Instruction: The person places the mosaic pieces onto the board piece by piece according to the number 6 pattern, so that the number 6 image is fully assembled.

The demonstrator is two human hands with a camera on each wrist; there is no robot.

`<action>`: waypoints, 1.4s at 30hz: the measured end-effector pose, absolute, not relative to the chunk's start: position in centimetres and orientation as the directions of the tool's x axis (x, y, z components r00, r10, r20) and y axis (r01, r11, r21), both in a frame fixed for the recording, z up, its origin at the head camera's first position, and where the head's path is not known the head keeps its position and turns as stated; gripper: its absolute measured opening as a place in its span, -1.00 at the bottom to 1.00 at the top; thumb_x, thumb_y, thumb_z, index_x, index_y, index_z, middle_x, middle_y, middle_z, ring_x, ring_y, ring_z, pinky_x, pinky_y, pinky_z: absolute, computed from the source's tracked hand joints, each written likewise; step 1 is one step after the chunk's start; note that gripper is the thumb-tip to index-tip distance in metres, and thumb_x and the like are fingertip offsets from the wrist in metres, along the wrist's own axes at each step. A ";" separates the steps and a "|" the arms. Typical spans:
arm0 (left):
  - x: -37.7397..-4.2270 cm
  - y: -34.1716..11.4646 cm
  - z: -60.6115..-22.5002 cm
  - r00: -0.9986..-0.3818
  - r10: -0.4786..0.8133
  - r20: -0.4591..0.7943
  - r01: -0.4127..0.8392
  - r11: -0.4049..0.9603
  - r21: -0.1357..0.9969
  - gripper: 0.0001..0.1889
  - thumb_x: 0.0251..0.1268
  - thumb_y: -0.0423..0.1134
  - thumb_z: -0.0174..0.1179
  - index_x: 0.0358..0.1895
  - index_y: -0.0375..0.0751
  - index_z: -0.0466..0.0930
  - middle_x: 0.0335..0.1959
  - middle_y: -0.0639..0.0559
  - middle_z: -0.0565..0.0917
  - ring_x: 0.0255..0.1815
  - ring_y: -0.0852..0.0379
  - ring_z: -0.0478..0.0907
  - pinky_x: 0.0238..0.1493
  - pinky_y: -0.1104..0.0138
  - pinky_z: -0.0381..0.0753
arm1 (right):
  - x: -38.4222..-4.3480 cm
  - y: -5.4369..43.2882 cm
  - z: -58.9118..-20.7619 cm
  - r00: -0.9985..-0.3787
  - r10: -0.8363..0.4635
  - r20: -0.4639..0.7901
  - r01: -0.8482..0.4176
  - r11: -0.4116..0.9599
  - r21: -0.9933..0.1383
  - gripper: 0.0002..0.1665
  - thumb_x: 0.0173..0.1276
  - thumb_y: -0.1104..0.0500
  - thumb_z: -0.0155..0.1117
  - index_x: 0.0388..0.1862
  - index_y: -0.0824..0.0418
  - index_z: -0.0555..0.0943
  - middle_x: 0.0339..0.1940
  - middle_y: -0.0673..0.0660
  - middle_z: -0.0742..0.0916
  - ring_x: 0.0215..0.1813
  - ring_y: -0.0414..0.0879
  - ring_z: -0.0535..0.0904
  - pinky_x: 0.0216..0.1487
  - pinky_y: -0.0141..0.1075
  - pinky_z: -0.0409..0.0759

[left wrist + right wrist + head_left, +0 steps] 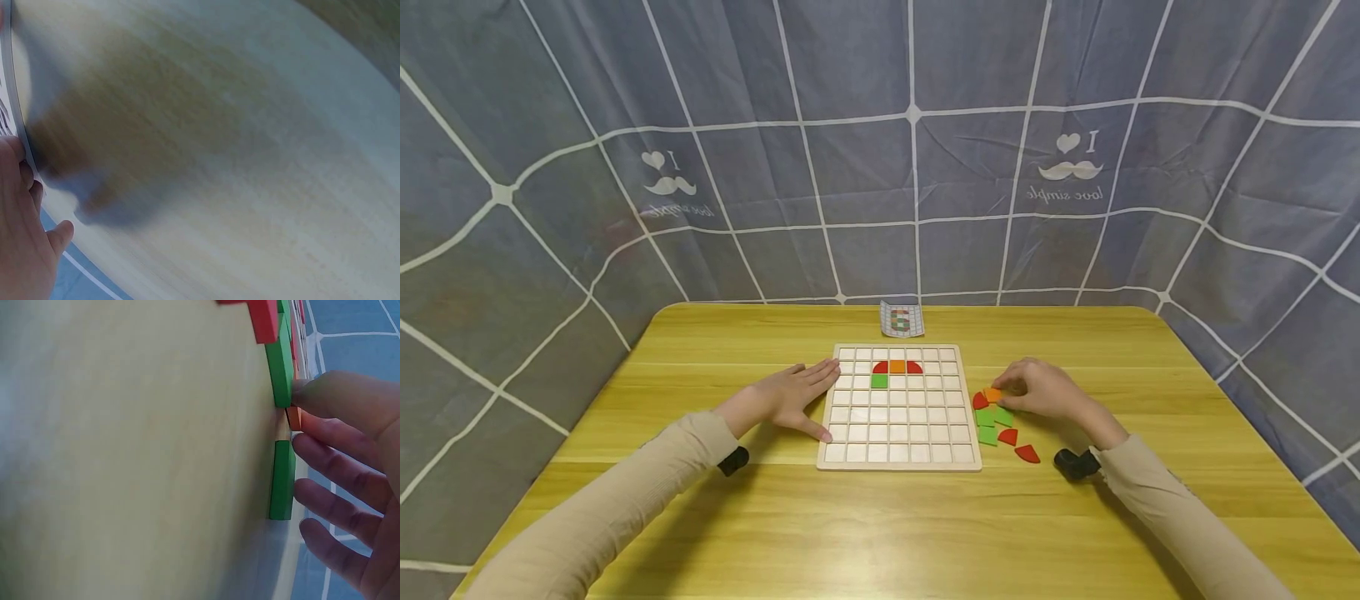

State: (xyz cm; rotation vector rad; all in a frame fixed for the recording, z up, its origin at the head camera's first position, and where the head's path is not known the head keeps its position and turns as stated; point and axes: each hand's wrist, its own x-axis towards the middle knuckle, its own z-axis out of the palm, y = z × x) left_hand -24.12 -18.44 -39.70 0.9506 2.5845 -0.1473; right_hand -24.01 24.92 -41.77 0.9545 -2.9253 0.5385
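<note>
A pale wooden grid board [898,414] lies on the table. In one row it holds a red quarter-round tile [881,367], an orange square tile [897,367] and a second red quarter-round [913,367]; a green square tile [879,381] sits below the left one. With fingers spread, my left hand [790,398] rests along the board's left edge. Right of the board, my right hand [1045,390] pinches a loose orange tile [294,418] between thumb and index finger. Its other fingers are loosely bent near a green tile [282,481].
Loose green tiles [987,435] and red quarter-round tiles [1027,454] lie between the board and my right hand. Behind the board is a small pattern card [902,320] showing a coloured figure on a grid. A grey checked curtain [865,167] hangs around the wooden table [880,533].
</note>
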 end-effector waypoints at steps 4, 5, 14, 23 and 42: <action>-24.1 -18.5 -39.7 -0.697 0.607 -0.382 0.643 0.765 0.043 0.19 0.08 0.49 0.05 0.55 -0.25 -0.24 0.59 -0.15 -0.26 0.61 -0.07 -0.26 0.55 -0.06 -0.10 | -24.0 24.6 -41.7 -0.829 -0.543 0.134 -0.557 0.777 -0.292 -0.73 0.12 0.05 0.46 -0.19 0.09 0.76 -0.20 -0.01 0.78 -0.21 -0.15 0.59 -0.21 -0.25 0.58; -24.0 -18.5 -39.7 -0.696 0.608 -0.381 0.643 0.765 0.046 0.19 0.08 0.49 0.05 0.55 -0.25 -0.24 0.59 -0.15 -0.25 0.61 -0.08 -0.25 0.55 -0.07 -0.09 | -24.0 24.6 -41.7 -0.836 -0.532 0.133 -0.546 0.785 -0.293 -0.72 0.11 0.04 0.46 -0.19 0.09 0.76 -0.20 -0.01 0.78 -0.22 -0.16 0.60 -0.23 -0.27 0.57; -23.8 -18.6 -39.5 -0.699 0.609 -0.374 0.644 0.764 0.041 0.18 0.09 0.48 0.06 0.55 -0.27 -0.22 0.59 -0.16 -0.23 0.61 -0.08 -0.24 0.55 -0.06 -0.09 | -23.9 24.0 -41.2 -0.894 -0.433 0.115 -0.444 0.823 -0.354 -0.66 0.08 -0.02 0.47 -0.17 0.07 0.76 -0.29 -0.04 0.78 -0.37 -0.24 0.57 -0.39 -0.33 0.50; -23.9 -18.5 -39.5 -0.696 0.608 -0.384 0.644 0.764 0.042 0.19 0.08 0.51 0.03 0.55 -0.25 -0.24 0.59 -0.15 -0.24 0.61 -0.07 -0.25 0.55 -0.06 -0.10 | -23.9 22.9 -40.8 -0.899 -0.400 0.177 -0.437 0.813 -0.384 -0.69 0.05 0.04 0.47 -0.22 0.13 0.76 -0.46 -0.05 0.73 -0.56 -0.28 0.40 -0.60 -0.42 0.29; -24.2 -18.5 -39.7 -0.693 0.606 -0.390 0.648 0.761 0.030 0.21 0.06 0.54 -0.01 0.55 -0.23 -0.26 0.59 -0.13 -0.27 0.61 -0.05 -0.28 0.55 -0.06 -0.10 | -24.0 18.2 -39.9 -0.925 -0.344 0.161 -0.377 0.775 -0.507 -0.66 0.07 -0.03 0.49 -0.22 0.11 0.77 -0.40 -0.03 0.78 -0.63 -0.24 0.41 -0.66 -0.41 0.21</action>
